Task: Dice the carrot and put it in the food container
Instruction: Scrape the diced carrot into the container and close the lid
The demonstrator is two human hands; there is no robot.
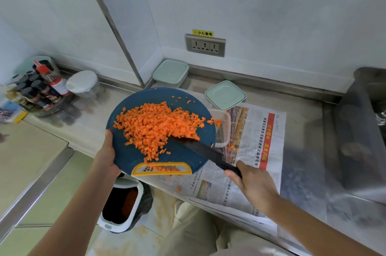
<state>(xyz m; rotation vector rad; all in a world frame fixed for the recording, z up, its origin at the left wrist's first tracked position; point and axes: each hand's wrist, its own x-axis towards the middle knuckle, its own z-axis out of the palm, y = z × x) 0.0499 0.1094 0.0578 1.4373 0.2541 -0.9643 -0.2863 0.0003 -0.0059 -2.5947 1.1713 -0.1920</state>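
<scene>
The left hand [107, 151] grips the left rim of a round blue cutting board [177, 157], thumb on top and fingers hidden beneath it. The board is held up over the near edge of the tabletop [302, 99], and its right rim overlaps the left side of the food container [224, 130]. The diced carrot [158, 124] lies in a broad heap across the middle of the board, thinning toward the board's yellow handle slot [161, 169] at the near side, where a few cubes sit. Several cubes are at the board's right rim, at the container's edge.

The right hand [248, 182] is curled around the dark handle of a knife [200, 149]. Its black blade lies across the board's near right part with the tip against the right side of the heap.

The container is clear and open and stands on a newspaper [261, 141] spread over the steel tabletop. A few stray cubes lie on the paper near the container and one near the tabletop's front edge. Two containers with pale green lids [225, 95] stand behind, the farther one in the wall corner. At far left are a rack of spice bottles [37, 88] and a jar with a white lid [83, 82]. A wall socket [205, 45] sits above the tabletop. On the floor below the board stands a white bin [135, 209] with a dark liner
</scene>
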